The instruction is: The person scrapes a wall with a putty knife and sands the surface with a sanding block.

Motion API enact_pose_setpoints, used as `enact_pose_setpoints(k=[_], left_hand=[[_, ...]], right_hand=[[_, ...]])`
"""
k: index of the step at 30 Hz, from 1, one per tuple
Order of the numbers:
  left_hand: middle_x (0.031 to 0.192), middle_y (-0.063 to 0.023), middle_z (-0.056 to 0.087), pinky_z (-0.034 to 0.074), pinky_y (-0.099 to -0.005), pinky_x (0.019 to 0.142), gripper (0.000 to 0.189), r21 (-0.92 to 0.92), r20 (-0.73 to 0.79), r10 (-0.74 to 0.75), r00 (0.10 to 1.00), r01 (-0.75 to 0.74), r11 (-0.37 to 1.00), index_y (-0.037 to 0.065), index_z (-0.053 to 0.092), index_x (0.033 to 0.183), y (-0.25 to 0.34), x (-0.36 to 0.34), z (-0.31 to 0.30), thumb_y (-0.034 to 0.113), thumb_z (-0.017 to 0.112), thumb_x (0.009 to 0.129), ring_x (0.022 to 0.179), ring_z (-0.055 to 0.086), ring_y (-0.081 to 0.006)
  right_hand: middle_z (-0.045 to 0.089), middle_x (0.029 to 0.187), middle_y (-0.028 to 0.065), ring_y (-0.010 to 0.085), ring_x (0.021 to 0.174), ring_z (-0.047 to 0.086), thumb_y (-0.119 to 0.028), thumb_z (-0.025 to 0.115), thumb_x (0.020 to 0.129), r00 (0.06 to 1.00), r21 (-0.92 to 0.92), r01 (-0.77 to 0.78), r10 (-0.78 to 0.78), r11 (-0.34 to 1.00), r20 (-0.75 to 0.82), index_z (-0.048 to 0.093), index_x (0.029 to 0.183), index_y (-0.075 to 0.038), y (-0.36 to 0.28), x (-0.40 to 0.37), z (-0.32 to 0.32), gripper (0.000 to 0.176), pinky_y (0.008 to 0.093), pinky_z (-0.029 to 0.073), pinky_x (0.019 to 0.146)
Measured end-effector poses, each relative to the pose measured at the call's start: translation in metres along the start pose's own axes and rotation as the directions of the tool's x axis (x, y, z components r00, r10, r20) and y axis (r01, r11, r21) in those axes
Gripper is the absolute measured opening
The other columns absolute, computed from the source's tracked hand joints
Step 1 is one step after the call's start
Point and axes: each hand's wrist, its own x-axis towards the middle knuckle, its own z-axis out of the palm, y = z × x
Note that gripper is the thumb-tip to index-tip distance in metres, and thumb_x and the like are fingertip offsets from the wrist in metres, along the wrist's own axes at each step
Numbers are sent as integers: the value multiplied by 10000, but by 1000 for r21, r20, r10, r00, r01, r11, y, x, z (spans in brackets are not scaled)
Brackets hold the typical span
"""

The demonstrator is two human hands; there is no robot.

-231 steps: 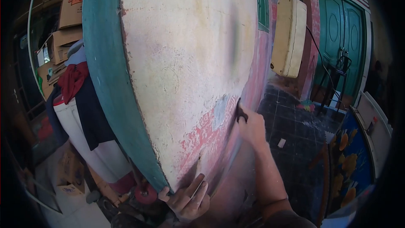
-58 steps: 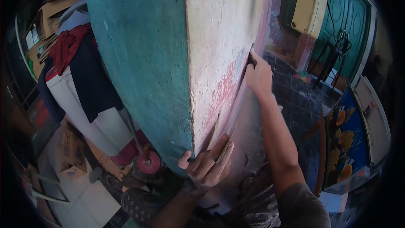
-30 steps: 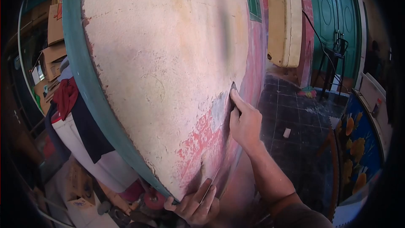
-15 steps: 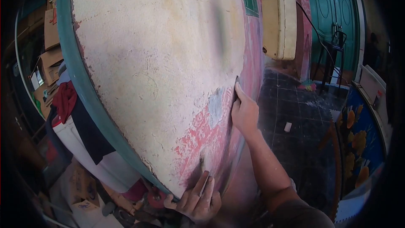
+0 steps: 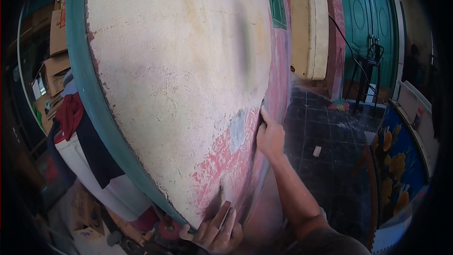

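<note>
A cream wall (image 5: 155,66) with peeling pink patches fills the middle of the view. Low on it, my left hand (image 5: 218,232) has bent fingers around a thin, flat piece whose edge shows between them; what it is cannot be told. Higher and to the right, my right hand (image 5: 270,137) lies against the wall's right corner edge, its index finger stretched up and the other fingers curled. Anything under the right hand is hidden. A grey patch (image 5: 238,130) of bare plaster is just left of the right hand.
A teal frame (image 5: 96,108) borders the wall's left side, with draped clothes (image 5: 71,115) and cardboard boxes (image 5: 58,33) beyond it. On the right are a dark tiled floor (image 5: 311,113), a small block (image 5: 317,151), a black stool (image 5: 369,73) and a blue floral panel (image 5: 401,160).
The camera view has shifted slightly, so the wall patches and both hands appear lower. Both hands keep nearly the same places on the wall.
</note>
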Motion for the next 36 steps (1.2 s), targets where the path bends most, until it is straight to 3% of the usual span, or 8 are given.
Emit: enact_pose_setpoints(k=[7, 10, 16, 19, 22, 28, 34, 36], left_hand=[[1056, 37, 838, 179, -524, 1299, 308, 5, -16, 0, 1000, 0, 1000, 179, 819, 1141, -1, -1, 2, 235, 639, 898, 750, 592, -102], [1055, 39, 838, 178, -524, 1300, 309, 2, -8, -8, 1000, 8, 1000, 181, 819, 1141, 1, 0, 1, 235, 639, 897, 747, 591, -100], [1054, 44, 838, 175, -524, 1301, 310, 3, -3, -8, 1000, 8, 1000, 184, 819, 1142, 0, -2, 0, 236, 640, 895, 741, 588, -96], [1053, 46, 838, 173, -524, 1302, 311, -5, 17, -15, 1000, 15, 1000, 186, 819, 1143, 1, 1, -3, 237, 640, 894, 738, 586, -94], [1053, 48, 839, 172, -524, 1302, 312, -7, 21, -15, 1000, 15, 1000, 188, 819, 1143, 0, 1, -5, 237, 640, 893, 736, 584, -92], [1052, 52, 839, 169, -524, 1304, 314, -2, 24, -13, 1000, 13, 1000, 192, 819, 1144, 0, 0, -7, 239, 641, 890, 730, 581, -89], [1050, 56, 839, 166, -524, 1305, 315, -7, 29, -14, 999, 14, 1000, 196, 819, 1145, 1, 1, -8, 240, 641, 888, 724, 578, -85], [1050, 57, 839, 165, -525, 1306, 316, -5, 21, -7, 1000, 7, 1000, 197, 819, 1145, 0, 0, -8, 240, 641, 888, 723, 577, -84]], right_hand=[[697, 1353, 275, 431, 1168, 715, 10, 572, 941, 945, 9, 296, -291, 955, -147, 630, 1485, -14, -7, -10, 1, 547, 467, 568, 1003], [678, 1417, 255, 399, 1264, 688, 46, 582, 913, 984, 32, -135, 130, 990, 126, 634, 1484, -12, 9, -6, 1, 576, 444, 546, 1066], [682, 1389, 270, 404, 1208, 710, 34, 568, 931, 968, 40, 246, -243, 968, -66, 631, 1481, -11, -44, -17, -19, 555, 450, 561, 1034], [719, 1227, 300, 463, 1084, 719, 37, 560, 955, 966, 40, 221, -214, 974, -144, 666, 1448, -23, -14, -11, -2, 509, 462, 574, 938], [705, 1276, 299, 457, 1121, 711, 46, 567, 947, 980, -3, -132, 132, 991, 147, 657, 1457, -18, -12, -9, -12, 522, 462, 574, 945], [688, 1374, 261, 413, 1170, 715, 8, 583, 920, 926, -47, 374, -375, 926, -30, 614, 1498, -26, -52, -19, -32, 580, 467, 577, 992], [674, 1337, 326, 438, 1186, 708, 68, 583, 915, 955, -33, -149, 153, 988, 254, 661, 1422, 25, -48, -9, -37, 515, 456, 574, 1012], [677, 1334, 324, 432, 1179, 715, 64, 584, 916, 977, 29, 184, -186, 983, 102, 659, 1419, 35, -73, -18, -49, 509, 454, 577, 1012]])
